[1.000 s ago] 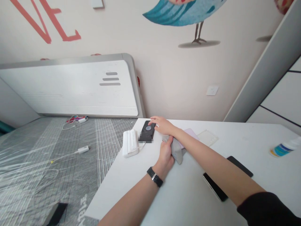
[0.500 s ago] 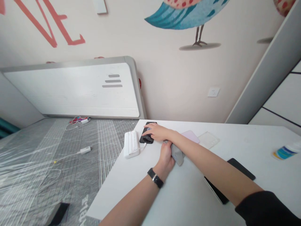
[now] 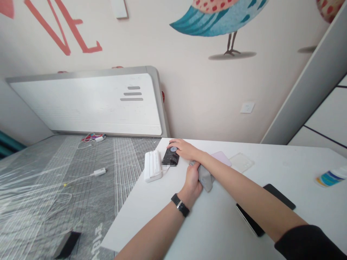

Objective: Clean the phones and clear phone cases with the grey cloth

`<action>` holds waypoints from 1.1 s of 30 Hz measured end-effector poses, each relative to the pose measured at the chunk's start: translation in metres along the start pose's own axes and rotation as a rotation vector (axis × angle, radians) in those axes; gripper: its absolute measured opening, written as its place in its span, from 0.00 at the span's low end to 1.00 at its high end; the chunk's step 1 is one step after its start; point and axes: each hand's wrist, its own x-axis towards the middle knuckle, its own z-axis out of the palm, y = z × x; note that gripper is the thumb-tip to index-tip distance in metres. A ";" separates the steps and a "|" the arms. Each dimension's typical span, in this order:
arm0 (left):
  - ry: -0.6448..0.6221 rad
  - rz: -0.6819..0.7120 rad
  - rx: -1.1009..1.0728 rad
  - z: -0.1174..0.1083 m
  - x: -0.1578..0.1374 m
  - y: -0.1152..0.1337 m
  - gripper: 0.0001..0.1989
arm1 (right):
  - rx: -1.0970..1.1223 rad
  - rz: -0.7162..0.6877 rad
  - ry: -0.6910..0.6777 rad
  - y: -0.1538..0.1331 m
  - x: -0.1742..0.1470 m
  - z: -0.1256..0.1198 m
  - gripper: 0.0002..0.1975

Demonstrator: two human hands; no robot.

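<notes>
A black phone (image 3: 170,157) lies on the white table near its far left corner, its screen showing a pale round spot. Stretched across to it, my right hand (image 3: 184,148) rests with extended fingers on the phone's far end. Below that forearm, my left hand (image 3: 193,180) is closed round a grey cloth (image 3: 205,178). Part of the cloth hides behind the right forearm. A white power bank (image 3: 153,166) sits left of the phone, with a short white cable (image 3: 165,169) running toward the phone's near edge.
Beyond my right forearm lie a pink phone case (image 3: 221,158) and a clear case (image 3: 242,161). A dark tablet-like device (image 3: 279,195) is partly under that forearm. A white bottle (image 3: 331,177) stands at the right. A bed with a charger (image 3: 99,172) adjoins the left.
My right hand has shifted slightly toward the phone's far end, uncovering more of the screen. The left hand keeps its hold on the cloth. The whole view has moved a little.
</notes>
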 end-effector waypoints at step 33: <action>0.007 -0.015 0.003 0.000 -0.001 -0.003 0.16 | -0.022 0.115 0.045 -0.008 -0.006 -0.010 0.23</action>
